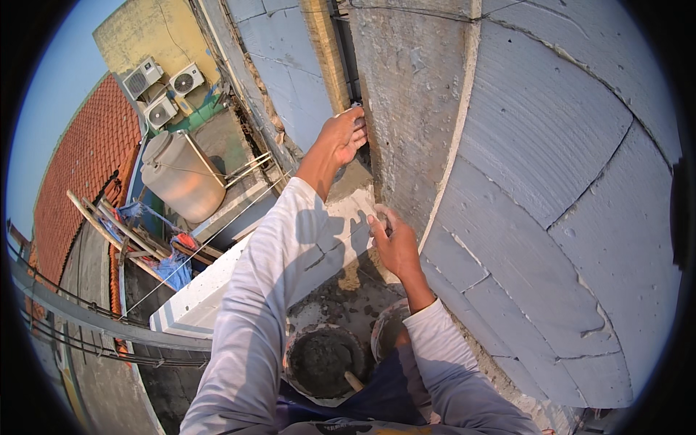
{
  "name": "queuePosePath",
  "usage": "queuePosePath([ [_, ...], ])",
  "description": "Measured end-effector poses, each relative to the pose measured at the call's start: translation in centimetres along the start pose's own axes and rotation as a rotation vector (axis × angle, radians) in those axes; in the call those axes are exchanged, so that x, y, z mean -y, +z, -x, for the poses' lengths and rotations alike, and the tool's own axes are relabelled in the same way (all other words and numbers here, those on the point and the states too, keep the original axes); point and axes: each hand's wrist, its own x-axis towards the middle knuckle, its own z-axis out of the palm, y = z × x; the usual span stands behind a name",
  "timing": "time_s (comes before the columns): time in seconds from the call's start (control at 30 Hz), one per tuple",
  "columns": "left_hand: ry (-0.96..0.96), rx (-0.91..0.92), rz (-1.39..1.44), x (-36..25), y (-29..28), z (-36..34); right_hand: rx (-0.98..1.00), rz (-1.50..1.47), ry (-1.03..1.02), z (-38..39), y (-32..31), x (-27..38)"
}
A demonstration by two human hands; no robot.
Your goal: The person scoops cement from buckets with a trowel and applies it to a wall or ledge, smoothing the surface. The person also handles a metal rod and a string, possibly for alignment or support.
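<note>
My left hand (344, 139) reaches up to the edge of a rough concrete column (409, 94), beside a narrow gap next to a timber post (324, 54). Its fingers are curled together at the column's edge, and what they hold, if anything, is too small to name. Lower down, my right hand (397, 246) is raised in front of the column's foot with thumb and fingers bent close together. Whatever may be between them does not show. Below both hands, grey mortar (322, 359) fills a bucket, with a wooden handle (353, 380) sticking out of it.
A second bucket (388, 333) stands beside the first. Grey block walling (536, 159) rises on the right; a low pale block wall (196, 301) runs left. Beyond it are a water tank (185, 177), wooden poles (116, 228), a taut string (210, 241) and a tiled roof (83, 163).
</note>
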Motion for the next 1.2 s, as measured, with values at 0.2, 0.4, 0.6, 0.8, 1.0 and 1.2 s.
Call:
queuePosePath([
  [0.2,-0.007,0.014,0.096,-0.5,0.6,1.6,-0.017,0.058,-0.047,0.0,-0.2,-0.6],
  [0.4,0.116,0.002,0.060,-0.7,1.0,2.4,-0.030,0.048,-0.015,0.0,-0.4,-0.4],
  [0.6,0.219,0.018,0.039,-0.4,-0.1,1.0,-0.029,0.075,-0.045,-0.2,-0.2,-0.8],
  [0.8,0.068,0.075,-0.061,-0.4,0.1,0.1,-0.017,0.036,-0.021,-0.2,-0.5,-0.8],
  [1.0,0.027,0.152,-0.115,-1.3,-1.3,-0.6,-0.015,0.006,-0.007,-0.2,-1.2,-0.1],
  [1.2,0.052,0.167,-0.113,-1.4,-1.7,-1.4,-0.034,0.049,-0.083,-0.5,-0.5,-1.1],
])
